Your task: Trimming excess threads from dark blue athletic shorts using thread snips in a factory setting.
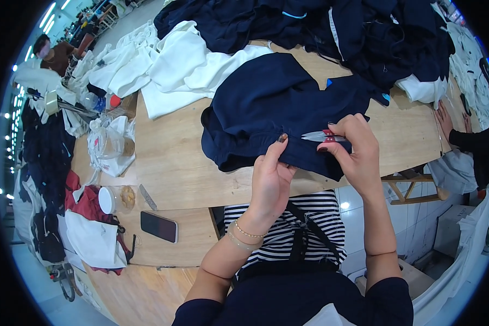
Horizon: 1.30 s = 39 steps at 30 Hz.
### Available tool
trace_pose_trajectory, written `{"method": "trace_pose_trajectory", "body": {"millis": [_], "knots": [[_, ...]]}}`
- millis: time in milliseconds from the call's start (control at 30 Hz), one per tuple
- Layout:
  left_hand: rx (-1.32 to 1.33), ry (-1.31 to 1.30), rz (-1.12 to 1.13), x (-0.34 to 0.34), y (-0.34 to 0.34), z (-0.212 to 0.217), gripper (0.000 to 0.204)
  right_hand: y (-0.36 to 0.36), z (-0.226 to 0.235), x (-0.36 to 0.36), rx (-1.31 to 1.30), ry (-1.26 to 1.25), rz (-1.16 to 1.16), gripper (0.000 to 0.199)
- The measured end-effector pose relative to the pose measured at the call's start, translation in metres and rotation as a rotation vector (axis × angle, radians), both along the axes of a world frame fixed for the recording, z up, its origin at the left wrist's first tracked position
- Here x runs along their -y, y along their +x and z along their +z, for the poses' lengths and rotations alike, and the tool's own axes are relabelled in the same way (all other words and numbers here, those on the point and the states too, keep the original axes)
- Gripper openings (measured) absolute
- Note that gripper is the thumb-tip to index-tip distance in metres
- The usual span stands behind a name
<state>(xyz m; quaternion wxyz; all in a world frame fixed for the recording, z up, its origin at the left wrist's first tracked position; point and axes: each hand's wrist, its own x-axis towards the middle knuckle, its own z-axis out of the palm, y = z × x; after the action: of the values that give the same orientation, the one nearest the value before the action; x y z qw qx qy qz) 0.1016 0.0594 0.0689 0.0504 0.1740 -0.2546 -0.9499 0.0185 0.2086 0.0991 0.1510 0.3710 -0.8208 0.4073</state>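
Observation:
A dark navy garment (266,92) lies bunched on the wooden table in front of me. My left hand (273,182) is closed on its near edge, with the thumb on top of the cloth and the fingers underneath. In my right hand (358,146) is a pair of red-handled thread snips (323,136), pinched between thumb and fingers. The blades point left toward my left thumb, just above the fabric; whether they touch it I cannot tell.
White cloth (185,65) and a heap of navy garments (375,38) cover the far side. At left are a phone (158,226), a clear jar (126,196) and a white plastic bag (111,144). Another person's hand (444,119) rests at the table's right edge.

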Motion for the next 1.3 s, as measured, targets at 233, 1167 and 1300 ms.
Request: {"method": "trace_pose_trajectory", "body": {"millis": [233, 1167, 1300], "knots": [[0.017, -0.038, 0.022, -0.003, -0.001, 0.001, 0.026, 0.002, 0.002, 0.011, -0.142, 0.072, -0.003, 0.027], [-0.026, -0.042, 0.009, 0.006, -0.004, -0.019, 0.026, -0.016, -0.012, -0.013, 0.644, -0.735, -0.082, 0.01], [-0.027, -0.035, -0.001, 0.003, -0.006, -0.019, 0.027, -0.008, -0.021, -0.02, 0.575, -0.612, -0.134, 0.014]]}}
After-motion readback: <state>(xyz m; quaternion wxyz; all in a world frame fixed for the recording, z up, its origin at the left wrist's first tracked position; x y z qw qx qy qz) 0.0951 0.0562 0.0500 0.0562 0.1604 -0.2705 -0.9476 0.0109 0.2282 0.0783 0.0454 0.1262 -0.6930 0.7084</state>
